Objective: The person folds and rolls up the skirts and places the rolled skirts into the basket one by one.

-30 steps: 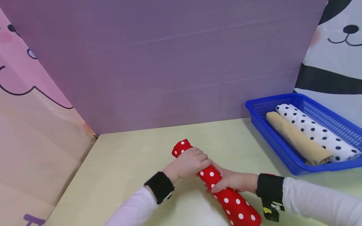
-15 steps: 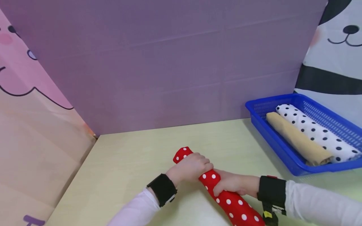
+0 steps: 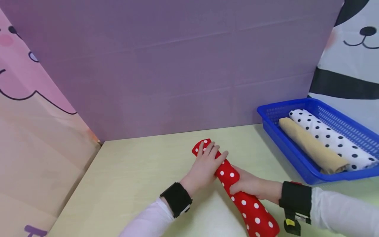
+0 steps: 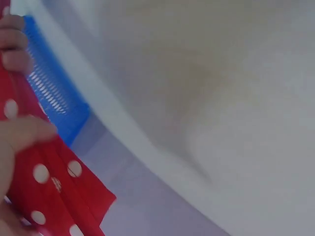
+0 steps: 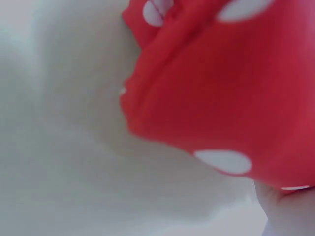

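Note:
A rolled-up red cloth with white dots slants across the head view, its narrow end pointing away. My right hand grips it around the middle, thumb on the near side. Spread over the far end, my left hand has its fingers straightened and touching the fabric. In the left wrist view the left thumb lies blurred across the cloth, and the right hand's fingers curl around it farther up. The cloth's lower part fills much of the right wrist view.
At the right stands a blue plastic basket holding a tan cloth roll and a white cloth roll with black dots. The pale tabletop ends at a purple backdrop.
Both hands and the red cloth roll shift down slightly, then up and to the right. The left hand's fingers, curled around the roll before, now spread out along its far end.

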### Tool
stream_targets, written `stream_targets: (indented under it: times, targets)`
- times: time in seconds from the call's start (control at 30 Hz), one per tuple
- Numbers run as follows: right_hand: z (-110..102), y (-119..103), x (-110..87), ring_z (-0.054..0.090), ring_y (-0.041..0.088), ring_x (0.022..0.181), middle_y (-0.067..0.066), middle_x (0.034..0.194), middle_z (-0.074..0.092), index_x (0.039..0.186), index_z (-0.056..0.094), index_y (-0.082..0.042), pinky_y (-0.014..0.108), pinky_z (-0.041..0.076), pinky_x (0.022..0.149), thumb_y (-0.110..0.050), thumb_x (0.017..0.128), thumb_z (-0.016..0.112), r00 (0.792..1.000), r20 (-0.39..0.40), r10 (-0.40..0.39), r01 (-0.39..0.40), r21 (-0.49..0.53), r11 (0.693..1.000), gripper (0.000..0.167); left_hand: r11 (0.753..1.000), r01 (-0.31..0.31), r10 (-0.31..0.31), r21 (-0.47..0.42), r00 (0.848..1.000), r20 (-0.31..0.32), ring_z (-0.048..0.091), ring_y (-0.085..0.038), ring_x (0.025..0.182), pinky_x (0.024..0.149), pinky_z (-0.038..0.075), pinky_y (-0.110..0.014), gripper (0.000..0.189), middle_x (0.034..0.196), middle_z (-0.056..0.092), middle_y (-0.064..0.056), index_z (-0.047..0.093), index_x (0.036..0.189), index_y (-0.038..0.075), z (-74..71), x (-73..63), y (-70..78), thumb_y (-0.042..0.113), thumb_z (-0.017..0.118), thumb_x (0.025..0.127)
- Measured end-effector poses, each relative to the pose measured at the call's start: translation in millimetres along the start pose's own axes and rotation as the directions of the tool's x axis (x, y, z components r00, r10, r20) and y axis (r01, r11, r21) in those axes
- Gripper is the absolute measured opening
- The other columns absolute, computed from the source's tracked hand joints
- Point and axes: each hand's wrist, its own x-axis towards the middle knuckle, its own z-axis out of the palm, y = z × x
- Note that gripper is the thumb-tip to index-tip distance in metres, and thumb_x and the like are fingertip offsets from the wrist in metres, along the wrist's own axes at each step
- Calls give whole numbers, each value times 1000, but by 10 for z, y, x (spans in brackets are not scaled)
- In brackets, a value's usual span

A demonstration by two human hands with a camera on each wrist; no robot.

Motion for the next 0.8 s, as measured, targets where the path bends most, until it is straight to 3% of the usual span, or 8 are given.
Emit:
stream_targets:
  times: [0.1,0.2,0.27,0.37,0.5,0.63,0.73,0.8]
  targets:
    - [-74,-46,-18,53,28,102,15,120,47,142,25,-11,42,53,76,-10,70,75,998,-43,-45,45,0,999,88,982,169,-169,-83,986,15,25,-37,138,103,36,-58,89,147,30,-16,33,145,22,-44,74,13,28,82,71]
    - [-180,-110,-51,52,29,105,17,124,45,144,21,-11,42,53,77,-10,72,74,992,-93,-83,85,16,996,89,933,310,-305,-181,951,56,23,-43,138,99,39,-60,97,152,19,-21,20,150,17,-71,130,-1,24,80,74]
    - [-291,-166,-76,50,30,107,18,126,42,145,17,-10,41,52,78,-10,75,71,984,-126,-125,127,8,992,88,899,376,-363,-225,927,98,24,-45,137,99,39,-61,98,152,16,-23,13,151,13,-67,145,-7,25,77,77]
    - [-512,-308,-118,48,32,110,21,129,39,146,13,-8,41,52,79,-10,80,67,955,-197,-222,219,-36,975,85,879,417,-386,-229,907,171,24,-45,137,102,36,-59,97,154,12,-25,6,151,7,-35,140,42,31,71,83]
    - [-879,-590,-208,45,29,114,16,131,36,145,11,-12,37,51,80,-13,85,65,878,-330,-346,320,-130,938,81,913,358,-312,-195,922,229,21,-42,140,107,32,-55,92,156,8,-21,10,151,6,-6,170,258,41,66,86]
    - [-1260,-810,-300,44,16,111,-3,126,38,140,16,-23,32,49,80,-22,85,70,755,-494,-431,352,-249,902,77,970,205,-173,-135,961,217,18,-34,144,110,31,-47,87,159,6,-13,14,152,12,-55,285,575,47,60,87]
    - [-1505,-893,-361,42,9,109,-11,123,37,140,17,-30,42,50,85,-24,84,72,660,-595,-459,333,-316,888,79,992,75,-54,-100,979,197,14,-27,146,113,27,-41,84,160,4,-7,13,152,16,-124,384,834,50,57,89]
    - [-1645,-922,-391,40,8,111,-12,127,36,142,16,-33,52,47,92,-24,83,72,619,-636,-461,322,-330,887,82,998,-10,22,-69,983,182,11,-23,146,114,25,-38,83,160,3,-6,13,152,18,-161,455,996,52,55,89]
